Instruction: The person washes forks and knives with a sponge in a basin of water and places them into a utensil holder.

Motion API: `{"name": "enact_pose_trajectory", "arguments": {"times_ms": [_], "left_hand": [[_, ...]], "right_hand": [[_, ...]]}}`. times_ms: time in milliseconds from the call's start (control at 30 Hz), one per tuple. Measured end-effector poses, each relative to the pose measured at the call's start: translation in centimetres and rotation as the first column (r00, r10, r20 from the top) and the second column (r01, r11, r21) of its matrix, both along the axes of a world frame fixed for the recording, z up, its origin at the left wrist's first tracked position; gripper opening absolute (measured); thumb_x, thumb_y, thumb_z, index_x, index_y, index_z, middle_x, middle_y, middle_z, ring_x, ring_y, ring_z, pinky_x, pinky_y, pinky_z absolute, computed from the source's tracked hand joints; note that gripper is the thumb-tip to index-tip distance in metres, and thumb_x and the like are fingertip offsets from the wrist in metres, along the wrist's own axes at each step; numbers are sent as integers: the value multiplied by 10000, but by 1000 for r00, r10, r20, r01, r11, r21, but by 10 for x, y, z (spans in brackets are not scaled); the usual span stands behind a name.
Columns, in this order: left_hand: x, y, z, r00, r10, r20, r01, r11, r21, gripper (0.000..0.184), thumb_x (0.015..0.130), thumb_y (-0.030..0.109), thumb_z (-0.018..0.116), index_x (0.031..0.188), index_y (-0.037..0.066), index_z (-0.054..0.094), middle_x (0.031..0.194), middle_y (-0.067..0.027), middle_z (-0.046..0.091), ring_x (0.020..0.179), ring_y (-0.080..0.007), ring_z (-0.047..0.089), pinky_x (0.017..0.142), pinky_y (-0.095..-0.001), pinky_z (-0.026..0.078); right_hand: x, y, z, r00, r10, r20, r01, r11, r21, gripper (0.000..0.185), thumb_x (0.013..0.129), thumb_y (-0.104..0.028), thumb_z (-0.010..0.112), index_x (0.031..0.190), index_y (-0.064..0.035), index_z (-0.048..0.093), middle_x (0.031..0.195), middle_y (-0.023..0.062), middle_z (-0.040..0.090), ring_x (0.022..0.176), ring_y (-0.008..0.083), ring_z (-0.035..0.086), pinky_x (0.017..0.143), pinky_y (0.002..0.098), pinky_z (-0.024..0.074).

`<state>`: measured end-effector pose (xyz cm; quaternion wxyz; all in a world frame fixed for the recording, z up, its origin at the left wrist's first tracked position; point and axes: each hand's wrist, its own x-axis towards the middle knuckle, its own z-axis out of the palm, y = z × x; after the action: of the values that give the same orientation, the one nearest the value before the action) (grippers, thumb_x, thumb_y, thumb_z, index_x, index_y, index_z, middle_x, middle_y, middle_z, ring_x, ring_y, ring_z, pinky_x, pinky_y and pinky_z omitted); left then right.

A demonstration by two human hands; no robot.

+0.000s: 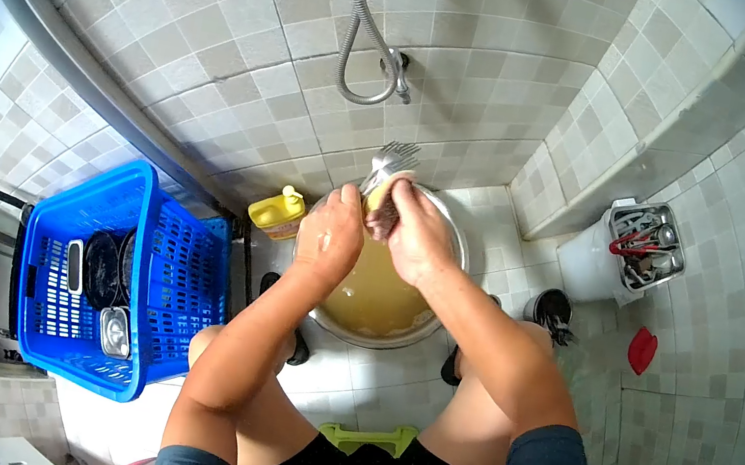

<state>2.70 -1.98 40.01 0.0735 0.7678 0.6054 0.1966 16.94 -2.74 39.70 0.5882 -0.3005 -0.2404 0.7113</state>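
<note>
Some cutlery (389, 162) (handles hidden) in left fingers (350, 199)

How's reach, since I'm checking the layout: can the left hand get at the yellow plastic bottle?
Probably yes: the yellow plastic bottle is close by the left hand, with no apparent obstacle, though that hand looks busy at the forks.

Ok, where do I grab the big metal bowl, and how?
Probably by the metal bowl's rim, from the left and right sides together: it's round and wide, and the cloudy liquid inside could slosh if just one side were lifted.
</note>
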Motion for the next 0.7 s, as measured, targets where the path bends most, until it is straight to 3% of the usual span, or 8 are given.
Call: {"name": "enact_pose_trajectory", "arguments": {"times_ms": [100, 200, 333, 400, 433, 500, 533, 700], "left_hand": [[4, -1, -11, 996, -69, -62, 73, 995, 73, 129, 906, 133, 546, 994, 51, 498, 903, -190, 632, 814, -410, 651, 682, -512, 526], [12, -11, -11, 981, -167, -100, 186, 955, 232, 172, 937, 146, 533, 1072, 41, 522, 852, -179, 633, 768, -377, 659, 656, -467, 538], [16, -19, -3, 992, -127, 4, 125, 979, 161, 166, 980, 178, 524, 1060, 33, 518, 750, -133, 601, 613, -295, 647, 568, -415, 540], [16, -24, 17, 739, -45, 672, 298, 917, -266, 195, 1023, 247, 509, 1031, 52, 506, 695, -68, 554, 471, -195, 559, 447, -348, 480], [13, -21, 15, 739, -46, 672, 298, 917, -266, 195, 1023, 247, 509, 1031, 52, 506, 695, -68, 554, 471, -195, 559, 447, -348, 480], [4, -13, 14, 437, 200, 877, 556, 706, -438, 242, 1044, 320, 493, 995, 83, 499, 685, -13, 516, 429, -120, 472, 377, -280, 382], [4, -13, 15, 346, 319, 882, 556, 687, -467, 255, 1057, 334, 467, 969, 97, 500, 646, 19, 490, 418, -97, 410, 365, -253, 312], [7, -16, 6, 290, 275, 917, 563, 726, -395, 260, 1065, 324, 453, 955, 99, 521, 599, 44, 432, 424, -53, 334, 369, -226, 239]], "right_hand": [[-10, 6, -5, 980, -185, 79, 190, 980, -57, 123, 1000, -184, 582, 999, -63, 597, 839, 35, 638, 693, 145, 616, 621, 288, 504], [3, 11, -7, 978, -183, 101, 189, 980, -54, 127, 1012, -165, 551, 988, -45, 586, 911, 80, 652, 741, 179, 627, 684, 316, 524], [12, 15, -9, 979, -169, 111, 178, 981, -77, 117, 1012, -155, 544, 1006, -45, 585, 951, 105, 669, 802, 201, 648, 711, 344, 547], [14, 17, -9, 983, -150, 103, 156, 986, -62, 124, 1014, -164, 545, 1016, -47, 584, 957, 106, 671, 815, 205, 652, 712, 351, 550], [15, 17, -9, 987, -130, 95, 135, 990, -46, 131, 1017, -173, 546, 1026, -48, 582, 963, 108, 673, 827, 208, 655, 713, 357, 553], [18, 16, -4, 993, -102, 54, 104, 994, -28, 139, 1009, -180, 563, 1025, -44, 579, 953, 110, 670, 820, 203, 659, 691, 352, 563], [18, 16, 0, 997, -73, 15, 73, 997, -9, 150, 1001, -188, 579, 1024, -39, 575, 943, 113, 667, 813, 198, 663, 669, 346, 572], [22, 24, 3, 995, -100, 25, 101, 995, -22, 202, 1014, -257, 571, 1040, -57, 582, 916, 84, 674, 781, 187, 669, 620, 361, 567]]}}
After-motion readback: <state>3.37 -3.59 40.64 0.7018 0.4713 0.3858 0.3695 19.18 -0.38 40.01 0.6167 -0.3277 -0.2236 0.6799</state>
